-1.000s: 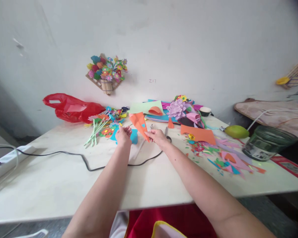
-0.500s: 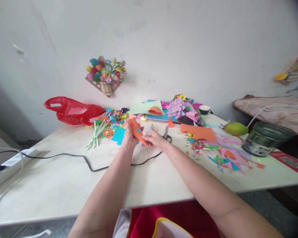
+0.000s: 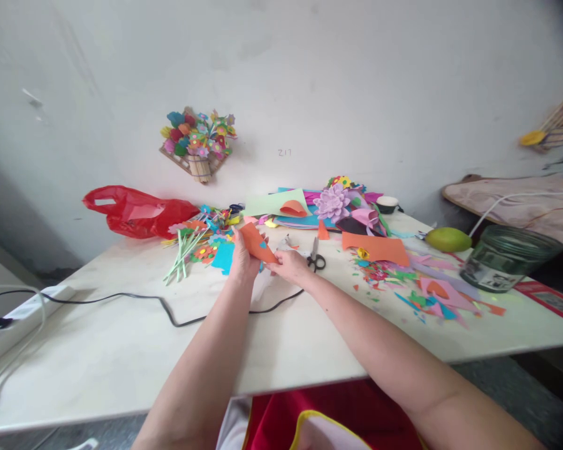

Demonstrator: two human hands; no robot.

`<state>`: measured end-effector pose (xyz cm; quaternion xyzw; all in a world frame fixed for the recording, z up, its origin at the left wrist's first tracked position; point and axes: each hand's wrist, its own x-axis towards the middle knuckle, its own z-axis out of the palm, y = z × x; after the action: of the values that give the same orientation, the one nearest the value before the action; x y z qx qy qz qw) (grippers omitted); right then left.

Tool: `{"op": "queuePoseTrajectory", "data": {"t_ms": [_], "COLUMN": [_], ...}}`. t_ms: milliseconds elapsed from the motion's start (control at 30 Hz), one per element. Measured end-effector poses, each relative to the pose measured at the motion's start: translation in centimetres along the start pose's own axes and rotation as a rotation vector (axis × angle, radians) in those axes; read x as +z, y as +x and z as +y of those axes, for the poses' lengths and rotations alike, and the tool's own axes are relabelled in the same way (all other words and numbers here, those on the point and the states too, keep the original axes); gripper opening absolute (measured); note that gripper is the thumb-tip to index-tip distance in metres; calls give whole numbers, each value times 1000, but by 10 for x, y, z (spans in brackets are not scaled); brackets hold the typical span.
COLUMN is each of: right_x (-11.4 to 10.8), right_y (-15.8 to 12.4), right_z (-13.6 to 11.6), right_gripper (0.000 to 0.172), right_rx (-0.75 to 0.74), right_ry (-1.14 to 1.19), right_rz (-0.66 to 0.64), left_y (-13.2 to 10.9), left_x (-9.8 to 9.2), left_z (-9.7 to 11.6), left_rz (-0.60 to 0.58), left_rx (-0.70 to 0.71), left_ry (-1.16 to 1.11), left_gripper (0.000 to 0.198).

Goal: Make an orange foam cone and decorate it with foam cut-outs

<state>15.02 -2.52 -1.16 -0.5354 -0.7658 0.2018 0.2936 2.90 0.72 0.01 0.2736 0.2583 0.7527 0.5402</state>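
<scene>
Head view: left hand wrapped round a tapering orange piece, thumb on the near side, some fingertips showing beyond. Right hand pinching its narrow lower end; exact finger placing too small to tell. Piece held above the table, between both hands, small blue patch near its tip. Just left of the left hand, a blue sheet; further left, pale green sticks, crossed. Just right of the right hand, scissors, dark handles toward the person. Black cord running beneath the forearms. Farther right, an orange strip, coloured scraps, then a green glass jar. Back left, a red bag.
</scene>
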Motion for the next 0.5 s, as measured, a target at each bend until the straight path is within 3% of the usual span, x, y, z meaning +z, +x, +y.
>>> {"op": "queuePoseTrajectory", "data": {"t_ms": [133, 233, 333, 500], "right_x": [-2, -6, -9, -13], "right_y": [0, 1, 2, 5], "right_z": [1, 3, 7, 12], "right_gripper": [22, 19, 17, 16], "right_rx": [-2, -18, -24, -17], "right_ry": [-65, -67, -11, 53], "right_rz": [63, 95, 116, 127], "left_y": [10, 17, 20, 15], "left_x": [-9, -19, -26, -26], "left_z": [12, 21, 26, 35], "left_rz": [229, 270, 334, 389], "left_rx": [469, 637, 668, 557], "left_ry": [342, 629, 815, 947], "left_gripper": [45, 42, 43, 40]}}
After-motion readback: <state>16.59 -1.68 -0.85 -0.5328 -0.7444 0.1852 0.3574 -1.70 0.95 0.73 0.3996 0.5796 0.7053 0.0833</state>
